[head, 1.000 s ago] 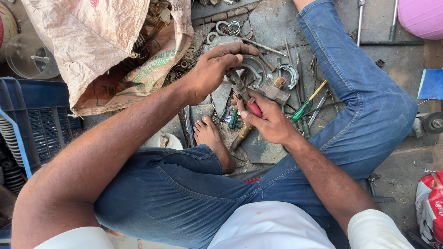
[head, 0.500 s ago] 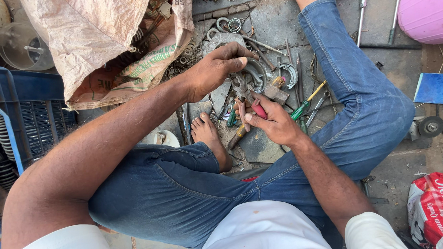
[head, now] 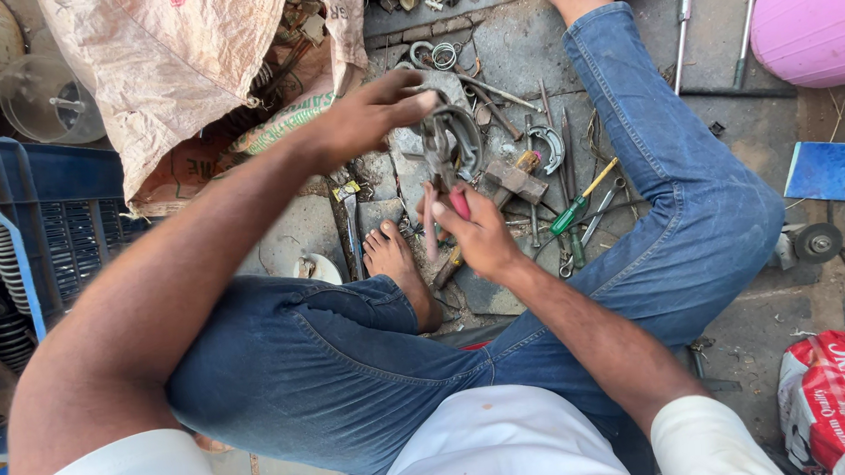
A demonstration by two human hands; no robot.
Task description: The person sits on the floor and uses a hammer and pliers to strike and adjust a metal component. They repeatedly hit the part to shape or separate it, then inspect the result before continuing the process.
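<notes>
I am sitting on the stone floor with my knees spread and the work between them. My right hand (head: 479,233) is closed around the red handles of a pair of pliers (head: 443,170), whose nose points up and away from me into a curved metal ring (head: 463,136). My left hand (head: 365,116) reaches over from the side, fingers pinched on the upper edge of that ring, though motion blur hides the exact contact. I judge this to be the gripping step: steadying the ring while the pliers bite. The next move calls for a firm squeeze and a steady left hand. A green screwdriver (head: 578,202) and a small metal block (head: 515,178) lie just beside my right hand.
</notes>
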